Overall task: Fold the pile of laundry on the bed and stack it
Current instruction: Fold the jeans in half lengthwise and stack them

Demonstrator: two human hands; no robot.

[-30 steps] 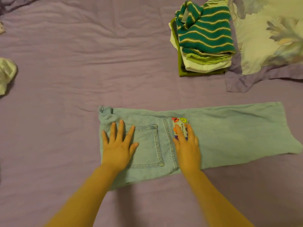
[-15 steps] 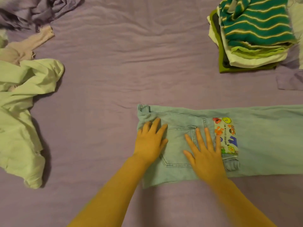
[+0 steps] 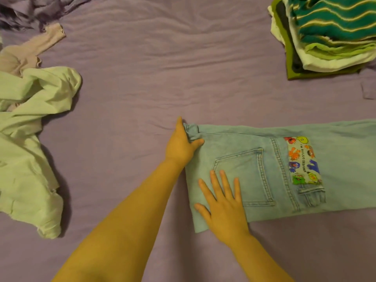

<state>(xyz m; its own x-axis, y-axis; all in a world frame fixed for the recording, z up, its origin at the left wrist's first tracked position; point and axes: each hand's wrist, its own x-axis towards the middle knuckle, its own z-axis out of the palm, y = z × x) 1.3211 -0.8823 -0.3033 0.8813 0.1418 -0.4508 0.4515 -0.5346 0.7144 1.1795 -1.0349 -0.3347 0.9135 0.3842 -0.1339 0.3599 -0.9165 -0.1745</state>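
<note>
My left hand (image 3: 182,144) pinches the waistband corner of the jeans (image 3: 254,169); my right hand (image 3: 222,208) lies flat, fingers spread, near the back pocket. The jeans lie along the bed's (image 3: 162,78) near edge. Denim looks heavy and stiff, so gripping both waistband corners seems best. Their legs run out of view.

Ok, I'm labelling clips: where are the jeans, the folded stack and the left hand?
jeans (image 3: 240,165): head view, back pocket.
folded stack (image 3: 333,21): head view, striped top layer.
left hand (image 3: 180,144): head view, back of hand.
</note>
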